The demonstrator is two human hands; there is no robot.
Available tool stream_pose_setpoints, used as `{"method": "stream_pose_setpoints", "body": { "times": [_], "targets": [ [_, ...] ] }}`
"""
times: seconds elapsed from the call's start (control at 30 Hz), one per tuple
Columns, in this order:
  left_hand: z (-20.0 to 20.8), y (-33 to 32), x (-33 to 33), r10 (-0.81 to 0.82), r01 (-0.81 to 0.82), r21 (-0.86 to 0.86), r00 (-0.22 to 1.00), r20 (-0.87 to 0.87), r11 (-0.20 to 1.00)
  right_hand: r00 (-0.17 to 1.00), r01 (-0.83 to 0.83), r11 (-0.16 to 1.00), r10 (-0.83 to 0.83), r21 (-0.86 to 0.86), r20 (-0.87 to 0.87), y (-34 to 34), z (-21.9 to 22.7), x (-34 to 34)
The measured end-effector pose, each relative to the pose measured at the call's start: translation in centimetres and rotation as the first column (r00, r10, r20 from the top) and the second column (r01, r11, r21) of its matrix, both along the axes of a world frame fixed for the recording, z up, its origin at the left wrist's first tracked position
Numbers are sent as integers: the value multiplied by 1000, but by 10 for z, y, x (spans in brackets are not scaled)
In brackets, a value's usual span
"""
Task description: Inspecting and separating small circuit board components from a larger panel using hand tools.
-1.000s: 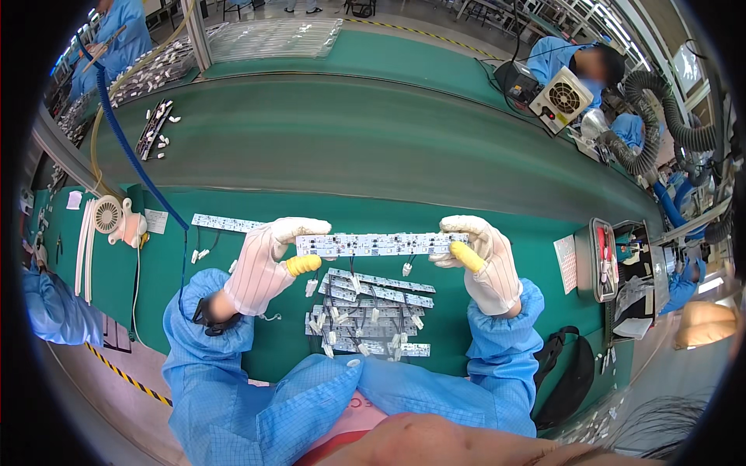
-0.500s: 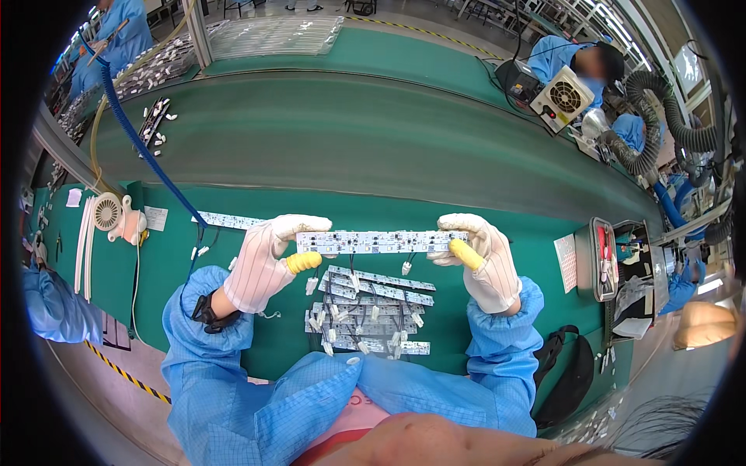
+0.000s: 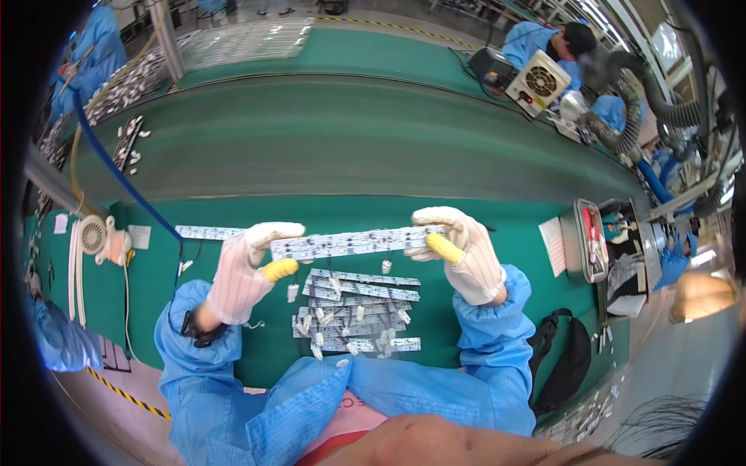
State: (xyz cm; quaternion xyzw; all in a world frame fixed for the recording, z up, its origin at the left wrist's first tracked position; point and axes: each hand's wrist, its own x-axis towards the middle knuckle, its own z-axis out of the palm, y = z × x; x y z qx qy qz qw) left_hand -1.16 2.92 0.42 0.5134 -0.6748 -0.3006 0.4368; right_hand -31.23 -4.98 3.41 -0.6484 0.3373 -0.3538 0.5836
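At frame centre, a long white LED circuit strip (image 3: 353, 243) spans between the left hand (image 3: 247, 268) and right hand (image 3: 458, 252), above a pile of similar white strips (image 3: 353, 314) on the green worktop (image 3: 497, 221). A small white desk fan (image 3: 93, 234) sits far left.

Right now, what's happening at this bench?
A person in blue sleeves and white gloves holds one long white circuit strip level above the green bench, left hand at one end, right hand at the other. A loose pile of similar strips lies beneath. Other workers sit beyond the conveyor.
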Motion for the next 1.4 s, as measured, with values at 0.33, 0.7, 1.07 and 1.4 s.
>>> {"method": "stream_pose_setpoints", "body": {
  "times": [0.33,0.7,1.07,1.4],
  "targets": [
    [-8,1,0,42,-26,86,982,-186,996,981,-92,992,77,81,176,-8,-14,-8],
    [-11,2,0,34,-15,89,974,-222,996,974,-110,988,86,107,211,-10,-18,-10],
    [-2,2,-2,39,-32,58,992,-123,998,997,-70,995,66,65,48,-5,-5,-7],
    [-5,1,2,-22,22,-5,1000,-21,1000,997,-51,997,47,54,64,-4,-5,-5]
  ]
}}
